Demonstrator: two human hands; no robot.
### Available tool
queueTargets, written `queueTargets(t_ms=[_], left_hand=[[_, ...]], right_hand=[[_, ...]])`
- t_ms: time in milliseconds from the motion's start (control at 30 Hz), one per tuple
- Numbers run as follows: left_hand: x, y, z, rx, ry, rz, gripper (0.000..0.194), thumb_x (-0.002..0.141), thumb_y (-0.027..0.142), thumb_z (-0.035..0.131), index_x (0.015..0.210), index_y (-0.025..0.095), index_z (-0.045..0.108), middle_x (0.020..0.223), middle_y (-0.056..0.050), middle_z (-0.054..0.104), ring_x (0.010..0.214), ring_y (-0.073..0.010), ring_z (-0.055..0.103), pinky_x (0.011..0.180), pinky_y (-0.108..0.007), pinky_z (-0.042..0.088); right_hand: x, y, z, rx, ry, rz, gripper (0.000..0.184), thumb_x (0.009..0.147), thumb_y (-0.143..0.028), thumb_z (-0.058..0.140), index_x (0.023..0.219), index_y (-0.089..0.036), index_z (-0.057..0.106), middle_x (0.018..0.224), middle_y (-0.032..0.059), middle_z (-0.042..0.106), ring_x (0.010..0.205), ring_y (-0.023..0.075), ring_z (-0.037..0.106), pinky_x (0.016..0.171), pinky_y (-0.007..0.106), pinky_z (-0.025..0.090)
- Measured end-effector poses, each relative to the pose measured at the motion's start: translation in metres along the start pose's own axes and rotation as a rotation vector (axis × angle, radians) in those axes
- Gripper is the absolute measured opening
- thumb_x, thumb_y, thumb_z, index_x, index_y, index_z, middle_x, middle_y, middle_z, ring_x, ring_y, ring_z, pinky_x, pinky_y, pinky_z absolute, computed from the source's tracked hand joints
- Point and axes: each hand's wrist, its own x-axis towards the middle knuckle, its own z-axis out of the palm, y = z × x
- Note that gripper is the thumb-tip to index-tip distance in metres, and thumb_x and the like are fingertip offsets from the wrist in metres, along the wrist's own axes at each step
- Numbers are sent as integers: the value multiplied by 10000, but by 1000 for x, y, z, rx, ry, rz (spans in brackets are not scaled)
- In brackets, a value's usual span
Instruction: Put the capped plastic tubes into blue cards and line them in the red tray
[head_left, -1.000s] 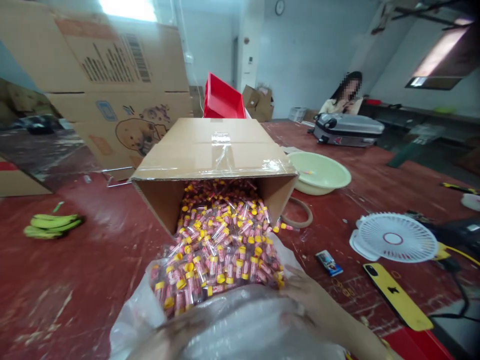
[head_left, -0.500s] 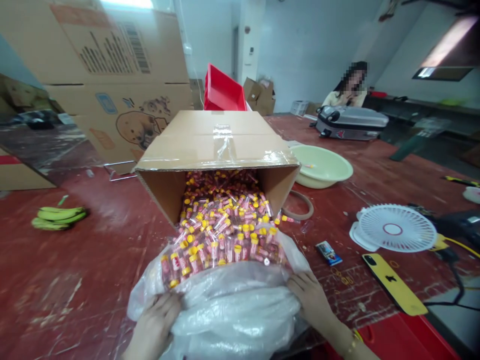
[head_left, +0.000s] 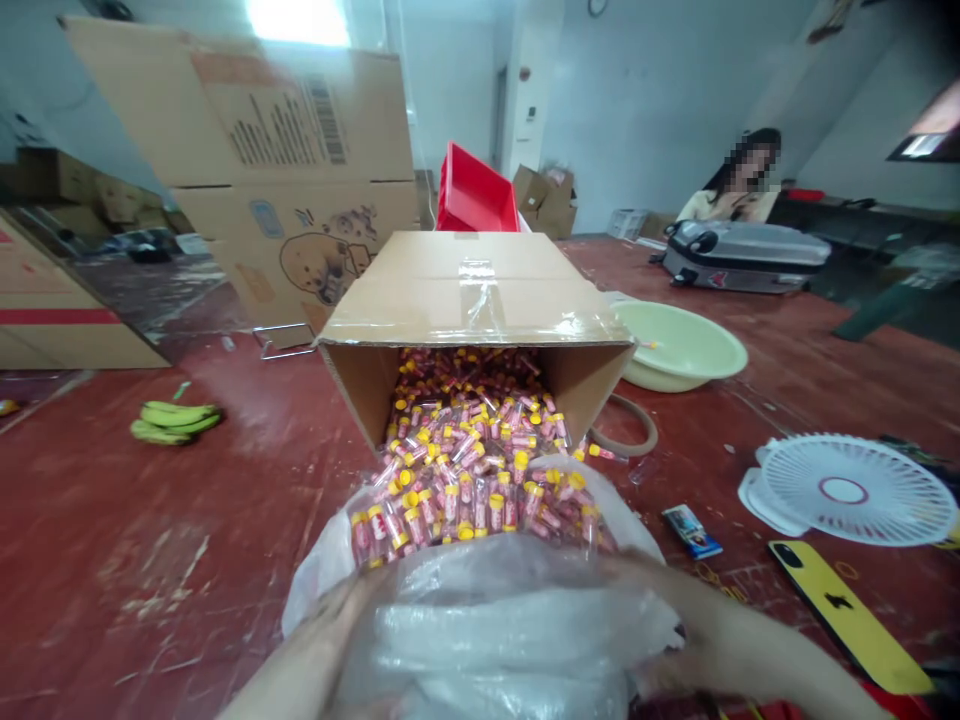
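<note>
From my end, I see the left hand (head_left: 356,600) on the left side of the clear plastic bag (head_left: 495,620) and the right hand (head_left: 637,580) at its right side; both are blurred and partly lost against the plastic, so I cannot tell how far the fingers are open or whether they grip it. The yellow-capped tubes (head_left: 495,510) spread from inside the cardboard box (head_left: 465,290), lying on its side, to the bag's far edge; to the right I have the pale green basin (head_left: 682,350), farther off than the yellow phone (head_left: 847,615); bananas (head_left: 176,422) lie left on the red tabletop (head_left: 247,500).
</note>
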Motion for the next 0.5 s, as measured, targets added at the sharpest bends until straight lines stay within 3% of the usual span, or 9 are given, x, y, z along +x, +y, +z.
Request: queueTargets(t_ms=[33,67,100,133,233,300,400,500], left_hand=[[13,14,0,38,20,-38,858,751,474,686,1475,263,276,1423,-129,487,1265,-327,492,961,-483,490],[27,28,8,59,33,-39,845,771,525,654,1482,276,271,1477,-130,417,1335,-357,399,1020,-560,414],[40,42,22,54,1,4,868,763,587,632,1487,280,266,1521,-125,343,1382,-385,305,1059,-620,330],[51,55,40,43,-56,66,886,752,634,612,1489,287,264,1547,-118,289,1399,-404,252,1072,-655,273],[69,74,101,53,-158,123,782,854,620,469,1499,244,238,1567,-149,192,1418,-384,213,1097,-628,234],[70,72,127,79,-138,135,768,885,614,404,1506,204,212,1574,-152,140,1429,-356,192,1122,-577,220],[65,60,139,147,-40,191,772,885,606,406,1505,186,215,1566,-147,184,1415,-341,249,1109,-536,258],[64,52,136,215,58,245,783,866,606,439,1498,187,246,1527,-149,308,1374,-334,342,1068,-505,318]], right_hand=[[19,-7,-11,36,-33,-15,501,788,-385,627,1267,-283,521,1288,84,583,1142,232,580,918,314,480],[42,-13,-17,47,58,-6,378,841,-410,567,1188,-260,563,1227,82,622,1118,218,595,927,311,475],[69,-19,-18,12,160,53,297,891,-406,494,1117,-235,581,1152,81,657,1066,200,620,904,300,483],[97,-25,-14,-61,179,131,281,924,-370,440,1129,-225,565,1150,78,659,1066,181,620,905,291,479],[174,-42,16,-168,165,236,254,856,-271,549,1090,-180,589,1027,111,700,965,221,656,865,344,483],[204,-52,35,-221,143,263,254,765,-202,639,1015,-160,627,898,121,720,887,258,671,869,400,464],[208,-61,39,-259,183,244,207,746,-183,640,952,-172,655,809,90,719,852,249,668,932,423,407],[169,-50,3,-240,309,205,245,832,-254,526,1041,-193,638,925,72,707,873,194,644,893,327,431]])
